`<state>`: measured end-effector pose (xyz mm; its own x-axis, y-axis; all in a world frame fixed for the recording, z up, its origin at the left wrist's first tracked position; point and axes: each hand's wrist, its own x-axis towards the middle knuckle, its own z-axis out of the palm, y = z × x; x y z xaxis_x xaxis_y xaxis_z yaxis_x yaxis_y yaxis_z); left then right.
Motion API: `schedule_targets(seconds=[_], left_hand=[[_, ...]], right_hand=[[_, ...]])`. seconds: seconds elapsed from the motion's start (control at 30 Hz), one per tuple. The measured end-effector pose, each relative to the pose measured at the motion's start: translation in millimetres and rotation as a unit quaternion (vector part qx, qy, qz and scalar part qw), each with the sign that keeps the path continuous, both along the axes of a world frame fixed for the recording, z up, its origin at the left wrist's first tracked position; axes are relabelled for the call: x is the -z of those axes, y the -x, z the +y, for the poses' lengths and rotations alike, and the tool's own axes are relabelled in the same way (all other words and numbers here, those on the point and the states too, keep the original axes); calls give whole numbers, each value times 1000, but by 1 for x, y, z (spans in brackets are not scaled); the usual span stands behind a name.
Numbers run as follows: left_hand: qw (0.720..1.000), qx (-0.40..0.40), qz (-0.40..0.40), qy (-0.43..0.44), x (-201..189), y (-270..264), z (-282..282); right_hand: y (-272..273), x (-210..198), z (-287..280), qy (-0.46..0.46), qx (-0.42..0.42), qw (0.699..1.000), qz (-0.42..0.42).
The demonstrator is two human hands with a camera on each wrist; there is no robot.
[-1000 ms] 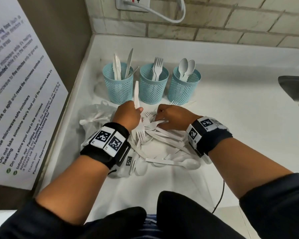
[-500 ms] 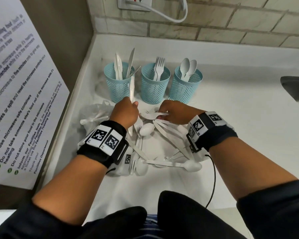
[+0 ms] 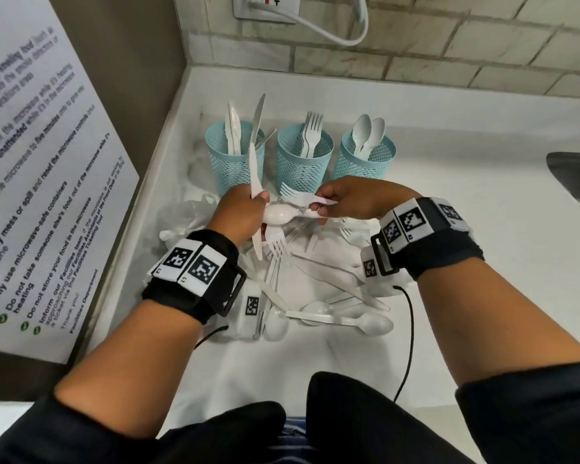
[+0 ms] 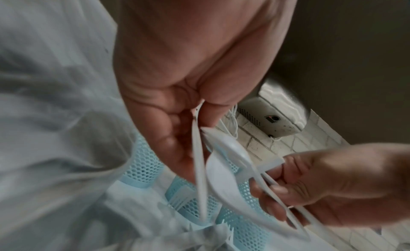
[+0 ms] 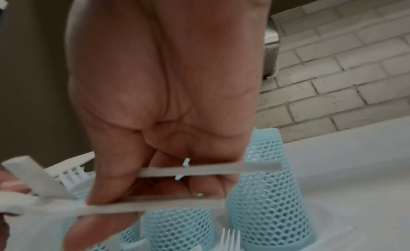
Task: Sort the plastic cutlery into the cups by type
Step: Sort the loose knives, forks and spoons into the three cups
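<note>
White plastic cutlery [image 3: 315,289] is mostly a loose pile just in front of the three turquoise mesh cups [image 3: 304,159], which already hold knives, forks and spoons separately. The left hand [image 3: 240,212] is curled round a white plastic knife [image 3: 253,175], upright, probably so it drops straight into the nearest cup. The right hand [image 3: 352,199] pinches a white fork [image 3: 302,197] and spoon [image 3: 280,214] by the handles, presumably to sort next.
</note>
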<state>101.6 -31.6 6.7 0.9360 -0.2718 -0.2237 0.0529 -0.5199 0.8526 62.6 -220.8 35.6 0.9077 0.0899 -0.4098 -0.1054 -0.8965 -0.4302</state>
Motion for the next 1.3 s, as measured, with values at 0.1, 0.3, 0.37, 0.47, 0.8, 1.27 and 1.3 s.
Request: schedule_targets(seconds=[0.1, 0.3, 0.37, 0.47, 0.8, 1.27, 1.3], left_hand=[[991, -13, 85, 103, -3, 3, 0], [978, -17, 131, 163, -9, 6, 1], [979, -6, 130, 157, -10, 6, 0], [978, 1, 126, 166, -10, 9, -2], [953, -2, 157, 257, -16, 13, -4], [955, -45, 117, 267, -4, 13, -15], [957, -45, 114, 263, -4, 13, -16]], right_hand=[[3, 3, -5, -73, 40, 997, 6], [16, 0, -10, -309, 78, 916, 243], [19, -3, -11, -346, 61, 901, 255], [21, -2, -10, -393, 69, 885, 242], [15, 16, -5, -438, 146, 878, 122], [12, 18, 12, -320, 193, 920, 120], [12, 17, 15, -310, 189, 924, 118]])
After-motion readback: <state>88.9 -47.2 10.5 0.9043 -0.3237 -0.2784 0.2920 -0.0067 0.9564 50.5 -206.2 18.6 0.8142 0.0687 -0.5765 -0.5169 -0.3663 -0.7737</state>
